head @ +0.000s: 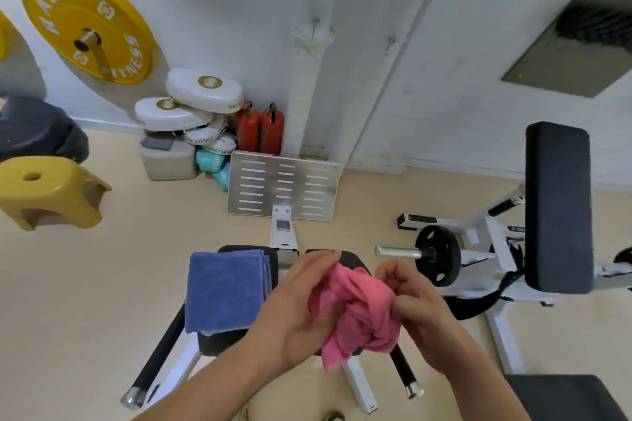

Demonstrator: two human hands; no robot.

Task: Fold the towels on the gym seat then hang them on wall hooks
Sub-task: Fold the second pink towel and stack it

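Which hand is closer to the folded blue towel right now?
Left. The left hand is just beside the blue towel's right edge, holding the pink towel. The right hand grips the pink towel's other side, farther away.

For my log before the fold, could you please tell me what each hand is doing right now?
Left hand: holds the pink towel, fingers round it.
Right hand: fingers pinch the same towel.
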